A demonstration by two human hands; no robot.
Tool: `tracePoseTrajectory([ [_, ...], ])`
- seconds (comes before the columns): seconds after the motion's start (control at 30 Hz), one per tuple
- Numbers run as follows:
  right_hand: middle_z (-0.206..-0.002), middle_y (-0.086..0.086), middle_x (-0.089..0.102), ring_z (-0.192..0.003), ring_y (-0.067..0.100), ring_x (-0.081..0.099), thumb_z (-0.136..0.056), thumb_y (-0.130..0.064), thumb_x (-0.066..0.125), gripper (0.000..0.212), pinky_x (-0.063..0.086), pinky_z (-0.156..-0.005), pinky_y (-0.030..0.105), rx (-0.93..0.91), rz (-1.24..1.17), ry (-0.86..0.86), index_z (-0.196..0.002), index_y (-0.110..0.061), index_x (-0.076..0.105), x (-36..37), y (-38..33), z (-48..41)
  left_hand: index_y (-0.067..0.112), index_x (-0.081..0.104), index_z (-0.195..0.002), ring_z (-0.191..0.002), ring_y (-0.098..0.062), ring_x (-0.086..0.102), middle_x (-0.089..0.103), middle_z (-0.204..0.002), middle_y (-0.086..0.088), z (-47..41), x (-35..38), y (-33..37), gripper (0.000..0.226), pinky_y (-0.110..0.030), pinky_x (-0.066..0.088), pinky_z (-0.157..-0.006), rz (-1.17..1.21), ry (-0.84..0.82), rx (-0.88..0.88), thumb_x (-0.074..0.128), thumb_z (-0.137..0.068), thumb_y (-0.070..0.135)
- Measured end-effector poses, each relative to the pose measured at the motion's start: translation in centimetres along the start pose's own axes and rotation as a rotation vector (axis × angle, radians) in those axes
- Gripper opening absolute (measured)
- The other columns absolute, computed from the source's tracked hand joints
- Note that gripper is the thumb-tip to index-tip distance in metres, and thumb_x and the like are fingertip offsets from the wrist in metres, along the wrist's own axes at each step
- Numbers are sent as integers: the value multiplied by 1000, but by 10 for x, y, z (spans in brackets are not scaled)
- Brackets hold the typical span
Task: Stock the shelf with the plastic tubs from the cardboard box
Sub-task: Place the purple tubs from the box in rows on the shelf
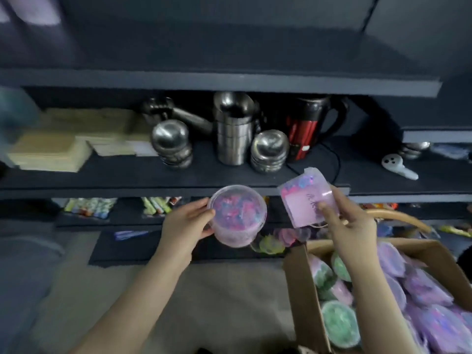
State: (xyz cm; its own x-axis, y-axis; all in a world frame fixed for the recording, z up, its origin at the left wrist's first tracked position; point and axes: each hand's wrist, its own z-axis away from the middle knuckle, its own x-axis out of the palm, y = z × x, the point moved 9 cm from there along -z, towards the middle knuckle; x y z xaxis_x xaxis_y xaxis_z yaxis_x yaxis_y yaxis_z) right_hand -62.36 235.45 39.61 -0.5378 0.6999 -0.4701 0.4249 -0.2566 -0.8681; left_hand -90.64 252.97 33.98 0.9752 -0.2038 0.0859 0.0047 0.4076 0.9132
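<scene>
Shelf [153,190] of dark board above pale floor [217,302], bearing steel cups [233,129] and kettle [309,129] at far centre, cardboard box [304,290] near right; left hand [186,223] fingers clamped round round tub [237,215] before shelf edge, right hand [355,223] fingers clamped on tilted second tub [304,198] beside it.

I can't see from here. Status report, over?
Left hand holds a round tub. Right hand holds a tilted tub. Box holds many more. Pots crowd the shelf.

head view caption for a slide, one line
Left hand holds a round pink tub, right hand a tilted pink tub, by the cardboard box.
</scene>
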Motion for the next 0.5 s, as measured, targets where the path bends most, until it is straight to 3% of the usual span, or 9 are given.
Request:
tracePoseTrajectory([
  [0.1,-117,-5,69,-107,3,62,-88,-27,66,37,46,-89,14,-158,-64,-50,-125,-25,65,32,-91,-6,26,74,-86,-70,-11,71,75,-78,3,19,-69,79,22,-26,57,-56,50,77,155,68,-84,5],
  [0.2,-115,-27,65,-100,-14,59,-86,-24,69,40,41,-84,2,-364,-120,-58,-118,-47,61,56,-187,-5,17,73,-95,-74,-14,72,75,-84,-1,39,-127,154,17,-27,57,-59,131,142,298,67,-84,5],
  [0.3,-102,-43,60,-93,-14,58,-85,-25,71,45,42,-86,5,-557,-138,-55,-107,-61,58,75,-267,-3,16,73,-95,-77,-15,72,75,-89,-3,51,-171,219,15,-28,57,-60,177,189,424,68,-85,7],
  [0.4,-103,-38,59,-100,-12,56,-85,-22,72,45,40,-92,8,-731,-143,-43,-116,-50,58,97,-327,-8,16,72,-94,-77,-16,73,75,-88,-3,52,-205,269,14,-26,57,-58,226,240,503,67,-85,5],
  [0.5,-103,-27,59,-91,-6,54,-82,-14,75,39,38,-89,5,-868,-75,-5,-117,-26,67,123,-369,-21,15,71,-95,-77,-18,73,74,-91,-6,35,-229,306,15,-30,59,-60,241,297,535,68,-85,5],
])
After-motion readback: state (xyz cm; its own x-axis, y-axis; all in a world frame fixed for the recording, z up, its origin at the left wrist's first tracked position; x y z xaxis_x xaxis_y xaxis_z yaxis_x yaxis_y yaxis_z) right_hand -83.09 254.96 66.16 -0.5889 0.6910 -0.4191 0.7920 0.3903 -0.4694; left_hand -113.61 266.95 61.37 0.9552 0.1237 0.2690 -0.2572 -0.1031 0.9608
